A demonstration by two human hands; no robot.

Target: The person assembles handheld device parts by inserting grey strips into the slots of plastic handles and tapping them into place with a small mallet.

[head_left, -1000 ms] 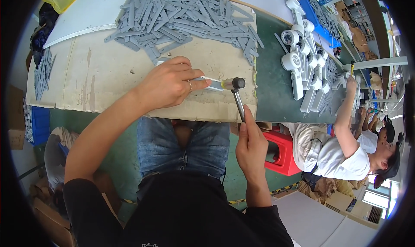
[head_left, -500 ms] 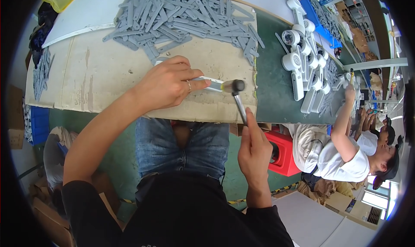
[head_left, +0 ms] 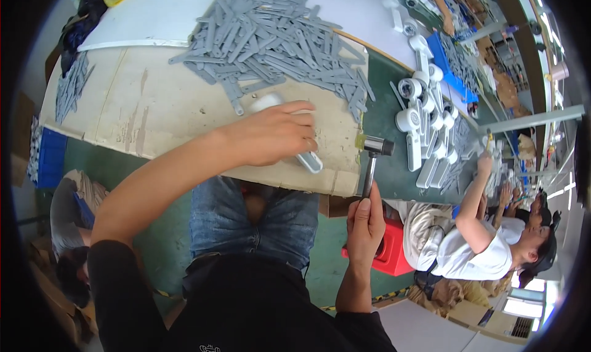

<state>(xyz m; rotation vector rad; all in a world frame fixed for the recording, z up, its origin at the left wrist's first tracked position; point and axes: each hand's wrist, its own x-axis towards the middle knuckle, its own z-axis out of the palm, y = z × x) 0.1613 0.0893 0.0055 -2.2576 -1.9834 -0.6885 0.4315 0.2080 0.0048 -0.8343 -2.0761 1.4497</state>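
My left hand [head_left: 277, 135] lies palm down, its fingers curled over a white handheld device [head_left: 310, 161]. The device's round head, blurred, sticks out beyond the wrist, and its handle end shows below the fingers. Most of the handle is hidden under the hand. In my right hand [head_left: 366, 226], closed around the handle, is a small hammer [head_left: 377, 145] with a metal head and a yellowish face. The hammer's head is raised at the cardboard's right edge, apart from the device. A big heap of flat grey strips [head_left: 265, 41] lies beyond my left hand.
Cardboard [head_left: 117, 105] covers the tabletop before me. Several white round-headed devices [head_left: 414, 149] lie on the green surface at right, near a blue bin [head_left: 452, 62]. More grey strips [head_left: 72, 90] lie far left. A person in a white shirt [head_left: 477, 247] sits at right by a red stool [head_left: 394, 253].
The hammer has moved right, away from the device's handle. My left hand has shifted right and nearer, turning the device so its round head shows. The whole view has shifted slightly.
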